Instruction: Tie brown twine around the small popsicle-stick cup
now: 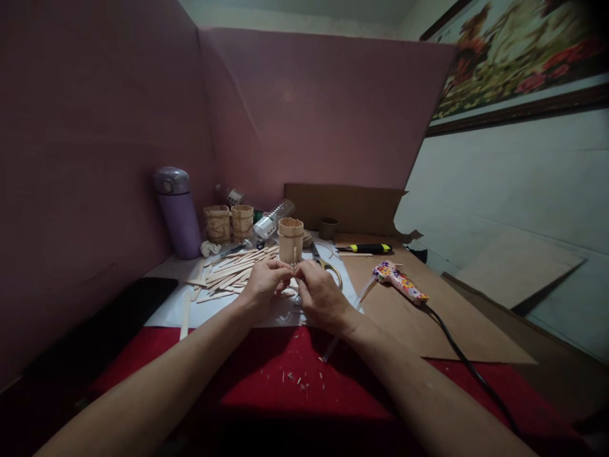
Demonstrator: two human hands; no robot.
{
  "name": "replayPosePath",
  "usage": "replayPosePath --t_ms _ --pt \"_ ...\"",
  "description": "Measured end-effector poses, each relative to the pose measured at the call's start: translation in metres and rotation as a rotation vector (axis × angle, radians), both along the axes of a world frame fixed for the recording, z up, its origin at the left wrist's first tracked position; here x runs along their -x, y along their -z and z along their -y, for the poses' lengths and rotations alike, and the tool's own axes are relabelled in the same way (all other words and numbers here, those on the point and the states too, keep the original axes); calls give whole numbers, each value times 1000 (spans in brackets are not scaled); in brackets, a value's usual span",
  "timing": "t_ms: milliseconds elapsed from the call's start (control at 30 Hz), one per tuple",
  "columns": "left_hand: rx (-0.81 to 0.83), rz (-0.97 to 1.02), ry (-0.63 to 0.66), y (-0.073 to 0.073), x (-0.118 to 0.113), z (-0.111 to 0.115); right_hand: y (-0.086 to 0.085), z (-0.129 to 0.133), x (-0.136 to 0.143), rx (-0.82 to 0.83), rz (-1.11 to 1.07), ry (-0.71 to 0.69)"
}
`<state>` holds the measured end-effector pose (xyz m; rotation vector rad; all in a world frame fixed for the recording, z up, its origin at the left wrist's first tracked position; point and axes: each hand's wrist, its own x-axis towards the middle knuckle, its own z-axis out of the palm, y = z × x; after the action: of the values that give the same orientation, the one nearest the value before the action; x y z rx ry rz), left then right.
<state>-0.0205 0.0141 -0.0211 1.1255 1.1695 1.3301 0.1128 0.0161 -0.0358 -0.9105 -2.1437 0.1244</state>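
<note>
My left hand (267, 281) and my right hand (321, 293) meet at the middle of the table, fingertips pinched close together. Whatever lies between the fingers is too small and too hidden to name. Directly behind the fingertips stands a small upright cup made of wooden sticks (290, 241), with a scalloped rim. To the left of my left hand is a loose pile of wooden craft sticks (235, 274) on white paper (164, 312). Scissors (333, 271) with gold-coloured handles lie partly behind my right hand.
A patterned glue gun (400, 283) with a black cord rests on brown cardboard (447, 324) at right, near a yellow-black utility knife (366, 249). Behind stand a purple flask (178, 219), two stick cups (217, 225), a clear plastic bottle (273, 220) and a small brown pot (328, 228). Wood scraps dot the red cloth (266, 368).
</note>
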Motion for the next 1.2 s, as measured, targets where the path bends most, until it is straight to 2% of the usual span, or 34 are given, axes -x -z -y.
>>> replayPosePath --t_ms 167,333,433,633,833,1033,1200 --pt "64 52 -2 -4 -1 2 -2 2 -2 51 1 37" --pt "89 91 23 -5 0 2 -5 3 -5 -44 12 117" --pt "71 67 41 -4 1 1 -5 3 -4 -21 -32 95" --pt "49 57 50 -4 2 1 -7 2 1 210 -176 51" --pt "15 19 57 -3 2 0 -6 1 -2 35 -101 73" --pt "-26 50 131 -4 3 1 -9 3 -4 198 -231 -20" --pt "-12 82 178 -5 3 4 -9 3 -3 254 -293 -56"
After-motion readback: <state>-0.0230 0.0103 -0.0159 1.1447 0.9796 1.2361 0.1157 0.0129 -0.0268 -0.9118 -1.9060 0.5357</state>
